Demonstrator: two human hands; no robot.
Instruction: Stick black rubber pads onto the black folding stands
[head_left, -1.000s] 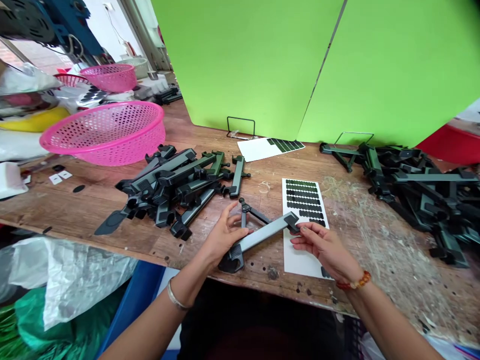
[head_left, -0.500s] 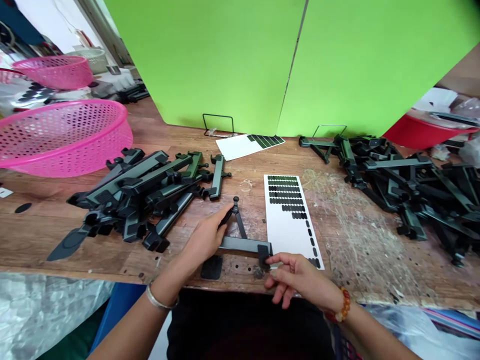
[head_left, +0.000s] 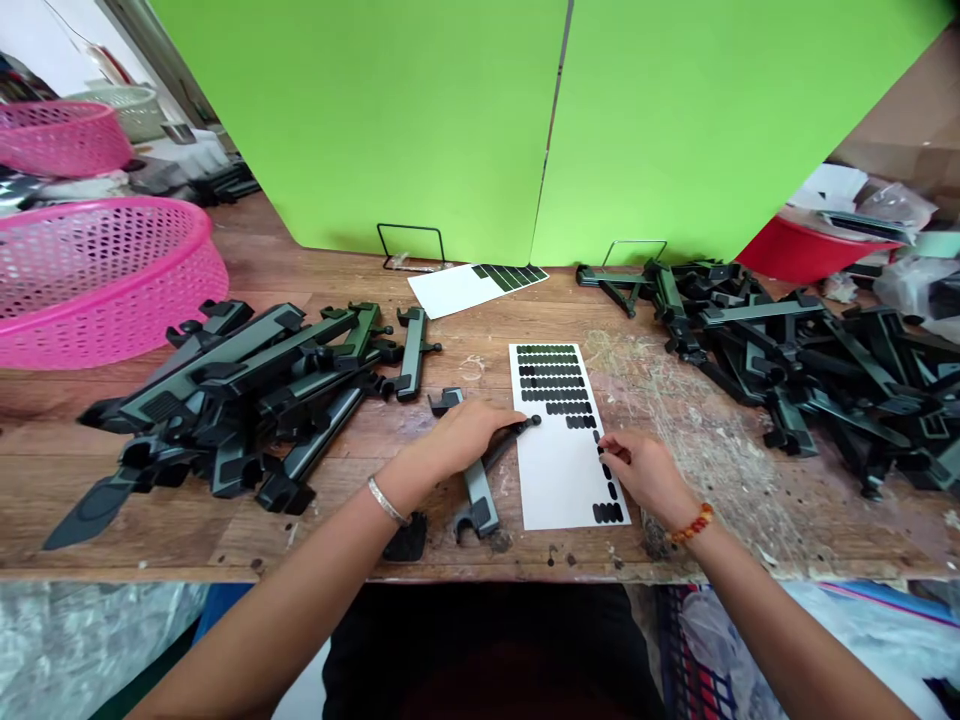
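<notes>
My left hand is closed over a grey-and-black bracket, which lies slanted on the wooden table. The bracket's thin black arm sticks out to the right and ends in a ball, close to the fingertips. Right of it lies a white sheet with rows of small black oval stickers at the top and a single column along its right edge. My right hand pinches at a black oval sticker in that column; the fingers partly cover it.
A pile of similar brackets lies left, another pile right. Behind stand green panels and a second sticker sheet. A pink basket is at far left, a red container at back right. A dark flat pad lies near the front edge.
The bracket has turned from lying crosswise to pointing away from me, with its ball-ended arm now to the right. My right hand has left the bracket's end and moved up to the sheet's right edge.
</notes>
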